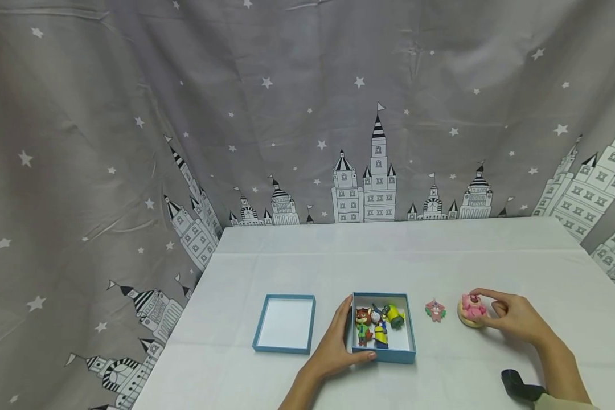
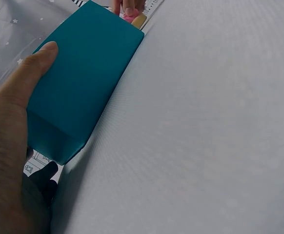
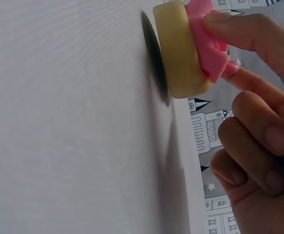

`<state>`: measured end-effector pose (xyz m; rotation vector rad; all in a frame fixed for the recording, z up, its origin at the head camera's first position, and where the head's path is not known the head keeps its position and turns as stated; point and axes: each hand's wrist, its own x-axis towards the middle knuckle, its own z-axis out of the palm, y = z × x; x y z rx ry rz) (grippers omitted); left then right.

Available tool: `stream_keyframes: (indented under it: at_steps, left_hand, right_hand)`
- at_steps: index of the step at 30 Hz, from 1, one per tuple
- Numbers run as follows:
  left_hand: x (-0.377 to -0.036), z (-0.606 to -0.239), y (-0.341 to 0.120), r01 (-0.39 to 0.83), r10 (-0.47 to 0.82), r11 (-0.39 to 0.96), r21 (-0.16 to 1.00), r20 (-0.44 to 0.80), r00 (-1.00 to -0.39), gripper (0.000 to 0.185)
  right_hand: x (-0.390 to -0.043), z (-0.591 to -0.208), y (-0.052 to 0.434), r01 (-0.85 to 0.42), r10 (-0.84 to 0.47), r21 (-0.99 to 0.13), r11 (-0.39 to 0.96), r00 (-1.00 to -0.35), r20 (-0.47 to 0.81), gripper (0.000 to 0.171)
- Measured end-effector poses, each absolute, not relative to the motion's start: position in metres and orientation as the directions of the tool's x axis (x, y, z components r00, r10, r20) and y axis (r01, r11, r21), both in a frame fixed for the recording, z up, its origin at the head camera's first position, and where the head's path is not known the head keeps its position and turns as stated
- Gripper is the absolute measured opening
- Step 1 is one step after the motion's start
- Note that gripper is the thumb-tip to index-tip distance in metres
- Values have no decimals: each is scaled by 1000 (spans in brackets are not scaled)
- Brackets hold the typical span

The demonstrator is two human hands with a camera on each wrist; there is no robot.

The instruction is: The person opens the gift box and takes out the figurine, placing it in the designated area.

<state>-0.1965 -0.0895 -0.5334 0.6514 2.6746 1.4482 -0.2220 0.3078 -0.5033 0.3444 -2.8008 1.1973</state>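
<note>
My left hand [image 1: 333,350] holds a blue square box [image 1: 396,356] by its near left corner, thumb on the front wall and fingers along the left side. Inside lie several small figures: a fox in a green shirt [image 1: 363,326], a yellow-and-blue one [image 1: 381,337] and a green-and-yellow one [image 1: 393,316]. Between thumb and forefinger, my right hand [image 1: 517,318] pinches a pink bear figurine [image 3: 208,51] on a round cream base [image 3: 181,53]. A shadowed gap shows between base and tabletop in the right wrist view; the other fingers are curled in.
Left of the box lies its matching blue-rimmed lid [image 1: 283,322], white inside facing up. A small pink figure with green sides [image 1: 435,311] lies between box and bear. All stand on a white-covered table [image 1: 369,256], with a grey castle-print curtain [image 1: 307,114] behind.
</note>
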Motion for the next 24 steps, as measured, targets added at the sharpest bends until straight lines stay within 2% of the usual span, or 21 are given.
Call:
stream_keyframes:
  at_steps: [24]
  left_hand:
    - [-196, -533, -89, 343, 371, 476, 810, 169, -913, 114]
  right_hand:
    - [-224, -509, 309, -201, -174, -720, 664, -978, 114, 58]
